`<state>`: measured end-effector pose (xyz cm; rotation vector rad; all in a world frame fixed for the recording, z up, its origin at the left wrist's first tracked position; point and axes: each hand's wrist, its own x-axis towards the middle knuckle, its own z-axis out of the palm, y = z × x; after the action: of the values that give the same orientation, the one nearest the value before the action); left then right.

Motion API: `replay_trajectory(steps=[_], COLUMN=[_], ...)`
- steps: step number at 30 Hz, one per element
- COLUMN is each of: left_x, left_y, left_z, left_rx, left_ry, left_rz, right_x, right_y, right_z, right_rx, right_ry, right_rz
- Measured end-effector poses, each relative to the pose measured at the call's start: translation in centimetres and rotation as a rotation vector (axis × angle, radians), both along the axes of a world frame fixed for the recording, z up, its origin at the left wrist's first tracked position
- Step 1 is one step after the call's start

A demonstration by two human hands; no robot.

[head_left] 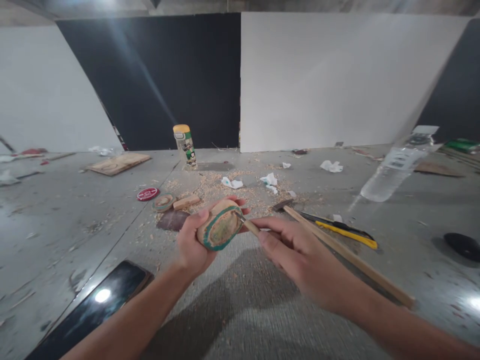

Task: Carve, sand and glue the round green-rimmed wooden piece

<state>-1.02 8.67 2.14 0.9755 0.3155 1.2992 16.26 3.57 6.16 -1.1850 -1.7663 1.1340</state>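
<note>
My left hand (193, 245) is wrapped round a rounded wooden piece (222, 227) with a teal band painted near its rim and a rough, hollowed face turned up. In my right hand (296, 252) is a carving tool (250, 226) with a light wooden handle, gripped like a pen. Its metal tip touches the right edge of the piece's face. Just left of the piece lie a small wooden block (186, 201), a brown sandpaper-like sheet (172, 220) and a round disc with a teal edge (164, 201).
Wood shavings (210, 182) and crumpled tissues (232, 183) litter the floor ahead. A hammer (348, 252) and a yellow utility knife (347, 234) lie at right, near a water bottle (397, 165). A phone (97, 305) is at lower left; a yellow-capped bottle (185, 146) stands behind.
</note>
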Motion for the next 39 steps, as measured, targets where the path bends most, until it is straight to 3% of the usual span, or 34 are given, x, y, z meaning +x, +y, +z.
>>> replay_trajectory(steps=[11,23,32,37,39], left_x=[-0.2,-0.2,-0.4,-0.2,-0.1], left_y=[0.2,0.1,0.0,0.1,0.1], left_z=[0.1,0.1,-0.2,-1.1,-1.4], left_rx=[0.033,0.044,0.056,0.083,0.083], left_ry=[0.031,0.028,0.122,0.161,0.161], left_rz=[0.005,-0.006,-0.035,0.081,0.106], right_x=[0.0,-0.2,0.2,0.1,-0.1], right_y=[-0.5,-0.5,-0.4,-0.1,-0.1], right_z=[-0.3,-0.1,0.4,-0.3,-1.0], right_rx=[0.162,0.175,0.271,0.09,0.154], right_ry=[-0.145,-0.136,-0.284,-0.154,-0.162], right_rz=[-0.029,-0.007,0.02,0.073,0.031])
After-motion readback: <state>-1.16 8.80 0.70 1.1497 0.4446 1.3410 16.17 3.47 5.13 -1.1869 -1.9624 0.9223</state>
